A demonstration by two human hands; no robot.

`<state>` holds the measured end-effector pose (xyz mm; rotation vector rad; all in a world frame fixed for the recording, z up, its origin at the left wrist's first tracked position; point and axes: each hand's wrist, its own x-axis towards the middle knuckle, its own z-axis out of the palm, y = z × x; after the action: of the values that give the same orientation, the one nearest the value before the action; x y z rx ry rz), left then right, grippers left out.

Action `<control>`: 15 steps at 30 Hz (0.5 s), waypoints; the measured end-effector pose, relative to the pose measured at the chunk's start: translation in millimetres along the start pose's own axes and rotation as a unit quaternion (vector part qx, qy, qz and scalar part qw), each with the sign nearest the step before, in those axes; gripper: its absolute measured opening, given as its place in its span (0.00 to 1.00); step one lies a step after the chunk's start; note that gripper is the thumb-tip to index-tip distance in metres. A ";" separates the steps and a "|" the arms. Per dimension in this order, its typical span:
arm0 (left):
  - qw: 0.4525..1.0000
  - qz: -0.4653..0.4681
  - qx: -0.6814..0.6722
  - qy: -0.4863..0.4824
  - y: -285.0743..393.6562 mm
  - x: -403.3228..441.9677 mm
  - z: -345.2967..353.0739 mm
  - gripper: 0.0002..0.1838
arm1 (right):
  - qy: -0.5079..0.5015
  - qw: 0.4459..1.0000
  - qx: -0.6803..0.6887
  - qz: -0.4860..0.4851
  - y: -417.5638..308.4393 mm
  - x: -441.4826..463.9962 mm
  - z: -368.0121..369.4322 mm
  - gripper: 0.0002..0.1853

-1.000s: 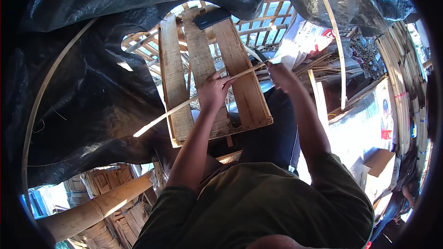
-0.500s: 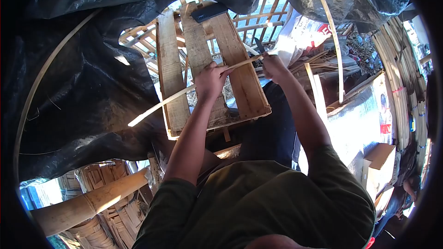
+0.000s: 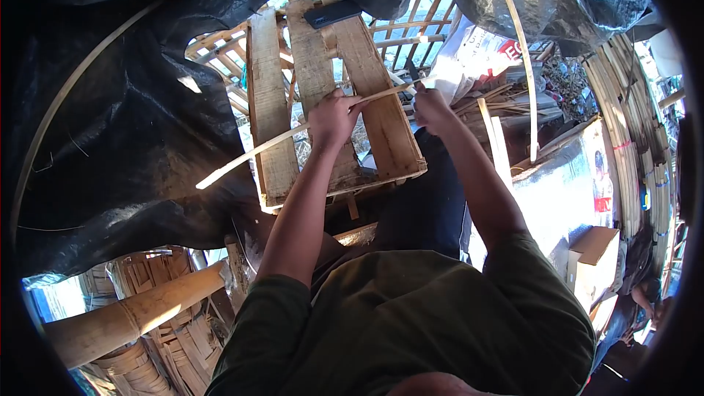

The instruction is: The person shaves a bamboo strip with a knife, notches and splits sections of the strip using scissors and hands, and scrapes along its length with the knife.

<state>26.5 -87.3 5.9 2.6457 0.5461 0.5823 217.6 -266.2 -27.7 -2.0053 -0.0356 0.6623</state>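
Note:
My left hand [image 3: 334, 119] is closed around a long pale bamboo strip [image 3: 253, 152], above a slatted wooden crate top [image 3: 381, 128]. The strip slants from lower left up to the right. My right hand [image 3: 431, 108] is closed on a knife, whose dark blade [image 3: 412, 68] points up beside the strip's right end. Whether the blade touches the strip is hard to tell. A dark phone [image 3: 333, 13] lies at the far end of the crate.
Black plastic sheeting [image 3: 139, 139] hangs at the left and top. A thick bamboo pole [image 3: 139, 315] crosses the lower left. At right are a white printed sack [image 3: 477, 55], a cardboard box [image 3: 592, 257] and bundled strips [image 3: 627, 132]. Part of another person [image 3: 644, 301] shows far right.
The strip and my left hand have shifted slightly up and left in view. My right hand has also moved left with the knife. The surroundings have shifted a little too.

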 end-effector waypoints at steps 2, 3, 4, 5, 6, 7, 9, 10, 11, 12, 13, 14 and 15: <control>1.000 -0.004 -0.014 -0.006 -0.2 -2.2 -1.7 0.12 | -0.216 0.937 0.247 0.118 -0.9 14.6 -29.6 0.18; 1.000 -0.004 -0.014 -0.004 -2.2 -2.7 -1.1 0.12 | -0.217 0.938 0.246 0.116 2.9 17.4 -24.7 0.18; 1.000 0.002 -0.013 0.001 -3.4 -1.5 -0.4 0.12 | -0.124 0.975 0.168 0.079 7.5 19.6 -15.7 0.17; 1.000 0.007 -0.013 0.005 -3.5 -1.6 1.0 0.13 | -0.028 0.995 0.085 0.043 11.4 18.5 -8.0 0.16; 1.000 0.007 -0.014 0.008 -5.0 -0.4 1.2 0.13 | 0.021 0.999 0.045 0.021 12.8 19.0 -8.4 0.16; 1.000 0.010 -0.014 0.014 -6.7 -0.3 1.8 0.13 | 0.070 0.998 0.003 0.003 14.7 20.5 -8.8 0.16; 1.000 0.014 -0.016 0.015 -4.6 -6.5 3.3 0.12 | -0.212 0.962 0.150 0.082 7.9 3.4 -23.6 0.18; 1.000 0.014 -0.012 0.015 -2.6 -8.3 3.6 0.12 | -0.223 0.935 0.234 0.143 -9.3 2.8 -42.1 0.13; 1.000 0.015 -0.008 0.020 -2.3 -4.5 1.9 0.12 | -0.223 0.936 0.233 0.137 -11.6 4.6 -39.1 0.13; 1.000 0.015 -0.008 0.025 -2.1 -0.7 -0.4 0.12 | -0.193 0.957 0.186 0.108 -6.2 6.7 -32.6 0.15; 1.000 0.011 -0.016 0.017 -1.3 -2.7 -1.3 0.12 | -0.161 0.974 0.138 0.085 7.2 4.0 -23.5 0.16; 1.000 0.008 -0.023 0.010 -0.8 -3.8 -2.1 0.12 | -0.129 0.986 0.090 0.060 18.8 0.7 -13.2 0.17; 1.000 0.010 -0.022 0.011 -1.3 -3.1 -2.4 0.12 | -0.051 0.997 0.036 0.045 16.3 -9.4 5.8 0.19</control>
<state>22.4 -87.0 6.3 2.6086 0.5089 0.6221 202.9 -272.7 -39.1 -1.9120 0.0170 0.8123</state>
